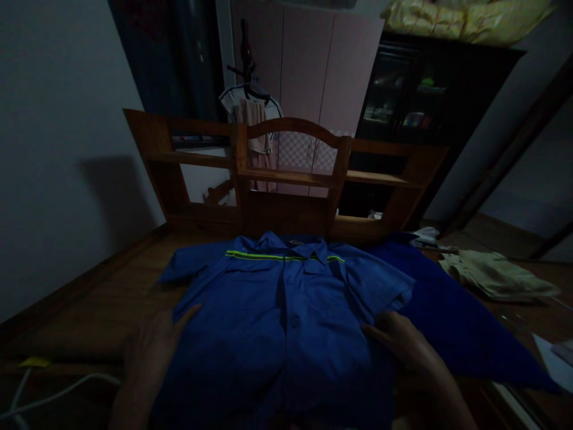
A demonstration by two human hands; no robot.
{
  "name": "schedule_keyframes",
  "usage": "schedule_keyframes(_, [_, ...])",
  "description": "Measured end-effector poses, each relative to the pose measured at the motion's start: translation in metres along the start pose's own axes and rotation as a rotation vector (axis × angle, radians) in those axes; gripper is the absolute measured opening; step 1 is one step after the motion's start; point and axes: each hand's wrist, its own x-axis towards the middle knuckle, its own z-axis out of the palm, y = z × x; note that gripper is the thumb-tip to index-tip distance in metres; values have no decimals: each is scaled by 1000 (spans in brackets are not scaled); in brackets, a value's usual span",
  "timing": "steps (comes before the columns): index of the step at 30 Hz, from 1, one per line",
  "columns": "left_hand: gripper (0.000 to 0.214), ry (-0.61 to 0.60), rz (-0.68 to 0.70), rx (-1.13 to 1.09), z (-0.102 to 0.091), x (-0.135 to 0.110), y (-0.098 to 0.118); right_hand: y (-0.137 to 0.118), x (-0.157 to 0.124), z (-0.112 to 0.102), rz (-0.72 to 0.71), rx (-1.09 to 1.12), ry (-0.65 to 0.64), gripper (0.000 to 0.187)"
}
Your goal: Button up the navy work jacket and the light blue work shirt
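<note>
A blue short-sleeved work shirt (255, 304) lies spread front side up, its collar away from me. A yellow-green reflective stripe crosses its chest, and the button placket runs down the middle. At the shirt's left side edge is my left hand (154, 343), its thumb stretched out onto the cloth and apart from the fingers, which are dim and blurred. My right hand (396, 331) is at the right side edge below the sleeve, thumb on the cloth and fingers curled at the edge. The hem is dark at the bottom of the view.
Under the shirt is a wooden surface (129, 269), with a wooden shelf rack (286, 209) behind it. Darker blue cloth (447, 310) lies to the right, near folded beige cloth (496, 275). A white cable (67, 388) runs at lower left. A wall (58, 179) bounds the left.
</note>
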Motion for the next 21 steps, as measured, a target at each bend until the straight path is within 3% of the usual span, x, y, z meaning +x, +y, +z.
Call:
schedule_keyframes(3, [40,-15,26,-28,-6,5,2,-3,5,0,-114,70,37,39])
schedule_keyframes(7, [39,118,65,-78,-20,44,17,1,36,-36,-109,392,79,38])
schedule_keyframes(10, [39,203,65,-89,-27,85,47,-9,74,-66,-14,644,179,35])
schedule_keyframes(13, [41,269,-37,-83,-27,119,85,-25,112,-78,-80,697,332,25])
schedule_keyframes(17, [46,149,-62,-103,-17,131,121,-40,135,-57,-134,570,432,34])
schedule_keyframes(20, [58,131,76,-111,-4,97,132,-46,122,-25,-221,443,493,50])
schedule_keyframes(21, [57,155,196,-122,1,76,135,-50,112,-13,-277,370,509,52])
